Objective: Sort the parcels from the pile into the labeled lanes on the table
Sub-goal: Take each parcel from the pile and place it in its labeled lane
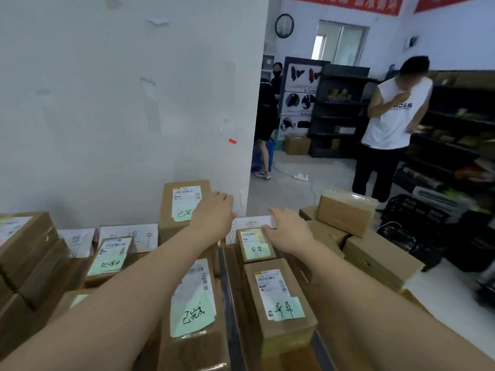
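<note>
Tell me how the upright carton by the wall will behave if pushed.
The upright carton seems to stand on end, so it may tip sideways; the wall behind probably stops a backward fall. Its flat cardboard faces suggest stiffness. Weight cannot be told.

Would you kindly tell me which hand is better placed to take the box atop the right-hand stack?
Probably right: the right hand lies nearest that box, over the small parcel; the left hand sits by the upright parcel farther away.
</note>
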`<state>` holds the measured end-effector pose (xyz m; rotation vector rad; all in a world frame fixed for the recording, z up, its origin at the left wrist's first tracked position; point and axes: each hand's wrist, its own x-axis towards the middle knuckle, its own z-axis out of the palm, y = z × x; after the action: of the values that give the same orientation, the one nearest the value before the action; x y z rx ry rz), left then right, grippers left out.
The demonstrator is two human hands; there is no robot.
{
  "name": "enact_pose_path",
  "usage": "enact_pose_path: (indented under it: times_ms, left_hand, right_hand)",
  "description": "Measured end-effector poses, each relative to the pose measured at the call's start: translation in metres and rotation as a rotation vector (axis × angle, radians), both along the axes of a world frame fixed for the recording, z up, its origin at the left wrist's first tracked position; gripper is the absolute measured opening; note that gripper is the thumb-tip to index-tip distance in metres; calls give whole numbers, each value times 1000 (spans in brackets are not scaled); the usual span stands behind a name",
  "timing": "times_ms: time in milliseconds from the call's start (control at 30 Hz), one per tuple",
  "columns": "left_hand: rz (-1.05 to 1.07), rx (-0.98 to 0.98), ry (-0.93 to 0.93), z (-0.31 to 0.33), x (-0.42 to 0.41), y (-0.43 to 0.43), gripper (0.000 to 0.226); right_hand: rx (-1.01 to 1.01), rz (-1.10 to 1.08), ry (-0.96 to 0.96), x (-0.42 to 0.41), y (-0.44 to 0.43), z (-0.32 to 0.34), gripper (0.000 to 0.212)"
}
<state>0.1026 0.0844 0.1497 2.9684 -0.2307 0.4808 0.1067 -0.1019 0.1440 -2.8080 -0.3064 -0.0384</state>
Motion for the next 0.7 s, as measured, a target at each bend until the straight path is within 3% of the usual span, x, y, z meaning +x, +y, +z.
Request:
enact_pose_path:
  times_ms: [200,367,533,700]
  left_hand:
    - [-97,86,11,2,4,-89,32]
    - [-146,79,24,-4,-2,-170,35]
    - [-126,46,45,-16,-10,-242,32]
    - [-139,58,76,-30,-12,-298,39]
  right_hand:
    - [-155,-95,-6,-14,-88,8,56]
    - [-192,-130,-15,-28,-170,10,62]
    - [-219,-143,21,-37,-244,7,47]
    - [-213,-161,75,-38,-301,-6,55]
